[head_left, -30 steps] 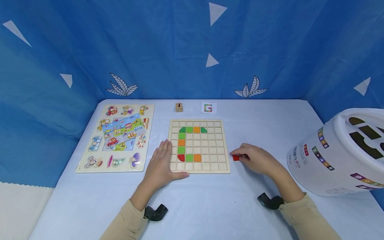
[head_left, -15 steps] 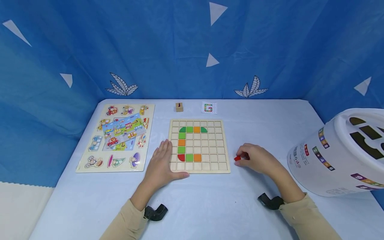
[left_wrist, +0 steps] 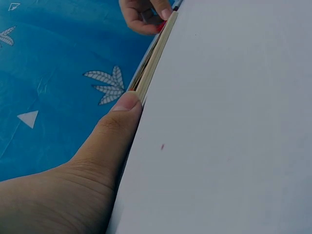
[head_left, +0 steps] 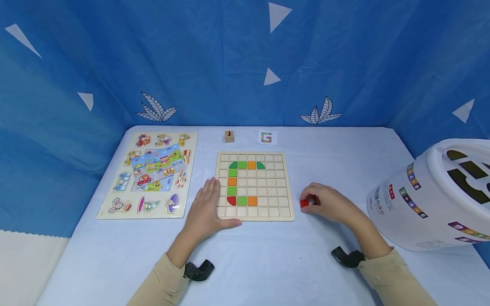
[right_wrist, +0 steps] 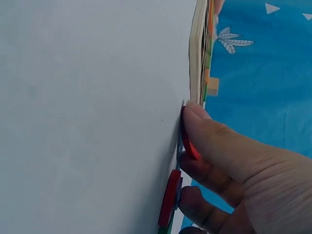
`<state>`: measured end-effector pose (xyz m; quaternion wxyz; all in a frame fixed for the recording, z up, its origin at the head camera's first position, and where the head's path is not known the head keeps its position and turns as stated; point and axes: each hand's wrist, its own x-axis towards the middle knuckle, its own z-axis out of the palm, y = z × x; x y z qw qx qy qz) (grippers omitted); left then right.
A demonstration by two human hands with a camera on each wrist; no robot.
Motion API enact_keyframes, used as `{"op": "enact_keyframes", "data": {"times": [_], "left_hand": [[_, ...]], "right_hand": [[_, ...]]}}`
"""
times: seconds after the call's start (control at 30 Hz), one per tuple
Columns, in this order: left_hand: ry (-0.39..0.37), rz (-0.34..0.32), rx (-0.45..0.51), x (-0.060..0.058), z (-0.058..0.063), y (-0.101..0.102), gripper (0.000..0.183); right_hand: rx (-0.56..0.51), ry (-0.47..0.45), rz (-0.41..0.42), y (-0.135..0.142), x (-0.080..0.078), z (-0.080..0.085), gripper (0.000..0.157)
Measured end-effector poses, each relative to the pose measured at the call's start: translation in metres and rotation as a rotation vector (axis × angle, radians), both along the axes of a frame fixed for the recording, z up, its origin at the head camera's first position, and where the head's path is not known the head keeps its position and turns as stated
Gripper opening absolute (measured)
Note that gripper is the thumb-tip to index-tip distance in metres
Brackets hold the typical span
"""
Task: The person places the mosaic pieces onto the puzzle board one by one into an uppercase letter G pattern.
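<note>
My left hand [head_left: 203,209] rests with straight fingers along the left edge of a wooden grid board [head_left: 269,214], its thumb at the front edge. Green, orange and red tiles [head_left: 242,200] lie in the grid in a C shape. To the right of the board, my right hand [head_left: 325,202] pinches a small red tile [head_left: 304,203] between thumb and fingers, low at the tabletop. The right wrist view shows this red tile [right_wrist: 191,141] partly hidden by the thumb. Another red piece [right_wrist: 169,199] with some green below it lies near the curled fingers.
Behind the board are a small wooden cube [head_left: 229,136] and a pattern card [head_left: 267,137]. A picture puzzle board [head_left: 105,210] with cards [head_left: 158,165] on it lies at left. A large white bucket [head_left: 394,229] stands close to the right forearm.
My right hand has drawn the red tile slightly to the right, away from the board, and its grip on the tile has shifted. The left hand has stayed in place.
</note>
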<state>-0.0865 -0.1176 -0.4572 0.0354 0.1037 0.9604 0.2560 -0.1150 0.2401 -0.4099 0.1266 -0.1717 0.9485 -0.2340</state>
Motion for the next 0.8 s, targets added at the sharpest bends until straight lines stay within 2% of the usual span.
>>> {"op": "enact_keyframes", "data": {"times": [0.2,0.37,0.53,0.8], "left_hand": [[0.000,0.001,-0.013,-0.001,-0.001,-0.001,0.136],[0.001,0.000,-0.013,-0.001,-0.002,-0.001,0.136],[0.009,0.000,-0.016,-0.001,-0.001,0.000,0.136],[0.005,0.002,-0.019,-0.001,-0.001,0.000,0.136]], "right_hand": [[-0.029,-0.045,-0.045,-0.006,-0.001,0.001,0.021],[-0.100,-0.052,-0.053,-0.006,-0.005,0.001,0.020],[-0.175,-0.065,-0.003,-0.020,-0.012,0.003,0.024],[-0.222,-0.113,0.098,-0.063,-0.018,0.003,0.019]]}}
